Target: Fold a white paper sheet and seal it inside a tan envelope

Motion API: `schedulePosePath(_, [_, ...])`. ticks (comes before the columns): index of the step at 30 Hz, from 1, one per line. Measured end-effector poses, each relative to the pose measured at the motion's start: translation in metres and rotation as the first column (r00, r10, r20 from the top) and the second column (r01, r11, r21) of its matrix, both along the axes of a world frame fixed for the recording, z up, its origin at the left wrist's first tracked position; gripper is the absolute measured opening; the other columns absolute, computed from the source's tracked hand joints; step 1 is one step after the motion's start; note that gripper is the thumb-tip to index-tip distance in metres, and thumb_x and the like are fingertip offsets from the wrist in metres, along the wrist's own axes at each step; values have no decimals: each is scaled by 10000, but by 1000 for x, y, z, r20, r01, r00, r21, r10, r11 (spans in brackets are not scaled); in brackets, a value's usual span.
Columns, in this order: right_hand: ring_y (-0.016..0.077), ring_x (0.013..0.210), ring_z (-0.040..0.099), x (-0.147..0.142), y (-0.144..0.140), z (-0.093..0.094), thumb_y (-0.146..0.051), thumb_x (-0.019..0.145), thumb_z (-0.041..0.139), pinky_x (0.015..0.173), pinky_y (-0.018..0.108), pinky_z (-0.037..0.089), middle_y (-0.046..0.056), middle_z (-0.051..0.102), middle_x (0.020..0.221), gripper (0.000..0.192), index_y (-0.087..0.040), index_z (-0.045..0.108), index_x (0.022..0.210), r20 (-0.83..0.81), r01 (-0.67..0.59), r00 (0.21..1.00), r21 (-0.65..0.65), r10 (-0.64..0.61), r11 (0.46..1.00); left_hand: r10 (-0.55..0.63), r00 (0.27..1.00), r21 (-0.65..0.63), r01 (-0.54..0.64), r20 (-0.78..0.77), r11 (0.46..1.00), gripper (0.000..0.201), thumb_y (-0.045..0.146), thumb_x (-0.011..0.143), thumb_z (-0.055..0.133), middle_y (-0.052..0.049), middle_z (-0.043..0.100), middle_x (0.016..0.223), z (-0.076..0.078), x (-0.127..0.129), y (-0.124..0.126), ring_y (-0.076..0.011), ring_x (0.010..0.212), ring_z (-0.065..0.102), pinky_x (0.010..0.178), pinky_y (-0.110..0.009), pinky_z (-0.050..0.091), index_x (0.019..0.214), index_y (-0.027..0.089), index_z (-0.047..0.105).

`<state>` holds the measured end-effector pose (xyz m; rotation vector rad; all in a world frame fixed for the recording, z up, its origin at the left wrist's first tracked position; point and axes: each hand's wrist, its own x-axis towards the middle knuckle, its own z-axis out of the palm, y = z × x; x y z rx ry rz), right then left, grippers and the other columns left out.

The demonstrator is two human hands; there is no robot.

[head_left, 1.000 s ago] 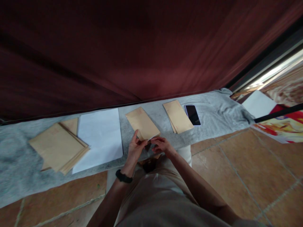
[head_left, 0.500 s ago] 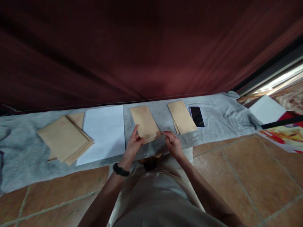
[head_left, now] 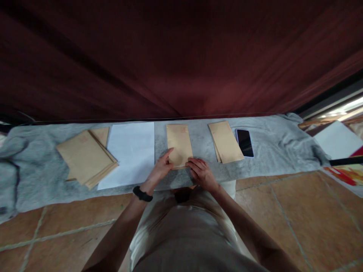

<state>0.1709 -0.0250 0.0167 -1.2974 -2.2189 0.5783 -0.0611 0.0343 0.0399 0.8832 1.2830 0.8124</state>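
Both hands rest flat on the near end of a brown envelope (head_left: 179, 145) lying on the grey cloth (head_left: 269, 158): the left hand (head_left: 162, 169) at its near-left corner, the right hand (head_left: 200, 173) at its near-right corner, fingers released and pressing, not gripping. White paper (head_left: 129, 151) lies just left, then an envelope stack (head_left: 85, 156); 2 more envelopes (head_left: 225, 141) and a phone (head_left: 244, 142) lie right.
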Motion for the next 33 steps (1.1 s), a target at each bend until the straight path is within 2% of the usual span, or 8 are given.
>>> schedulePosePath(3, [243,1323,553,0,3,0,-184,1033,471,1146,457,388,96,600,1456,378,-237,617,1377,14,10,1000,0,-10,1000,61,960,202,-4,-275,979,662,25,660,694,-31,700,904,-4,2,-8,-181,755,630,809,-309,543,1291,226,708])
schedulePosePath(7, [228,1214,599,-2,7,-1,-232,1050,499,1054,409,416,73,643,1396,311,-250,662,1315,24,61,998,15,-61,998,68,741,348,229,-668,909,529,63,832,596,-109,654,1167,-6,7,-27,-244,993,656,990,-416,521,1347,177,641])
schedulePosePath(11, [219,1159,615,-4,9,-5,-244,1047,524,1013,390,414,63,670,1353,260,-251,697,1242,24,100,995,36,-101,994,113,569,435,471,-815,768,389,159,960,540,-144,584,1380,-8,18,-46,-313,1275,556,1090,-499,466,1342,182,611])
schedulePosePath(15, [225,1141,617,-5,10,-7,-231,1039,533,989,387,417,71,672,1349,255,-233,694,1236,39,104,994,48,-106,993,71,501,424,639,-862,641,325,207,975,573,-130,548,1470,-13,27,-53,-314,1377,492,1139,-498,437,1295,191,627])
schedulePosePath(19, [218,1112,624,-7,11,-8,-228,1036,528,954,374,425,71,681,1326,246,-236,706,1206,39,119,992,64,-121,991,91,467,409,644,-879,646,267,179,1004,510,-121,629,1370,-14,29,-48,-284,1291,567,1087,-471,479,1222,187,662])
schedulePosePath(24, [210,1074,623,-14,16,-5,-231,1036,533,913,357,416,56,712,1228,206,-242,722,1118,14,177,984,60,-179,982,82,485,412,626,-870,662,224,157,1007,494,-92,682,1272,-13,26,-39,-254,1189,626,1014,-441,520,1114,197,687])
schedulePosePath(29, [211,1028,618,-21,21,-8,-195,1022,529,904,369,412,56,720,1124,181,-218,708,1046,-9,226,974,71,-226,972,93,491,424,625,-866,656,322,63,959,495,-80,691,1259,-16,25,-35,-230,1174,638,1032,-407,527,1196,200,666])
schedulePosePath(33, [215,1032,621,-22,21,-13,-170,1013,499,903,378,426,66,718,1126,213,-217,703,1054,-3,252,968,90,-253,964,142,413,408,677,-900,613,382,22,916,503,-113,687,1287,-17,27,-43,-257,1217,625,1047,-431,527,1227,173,665])
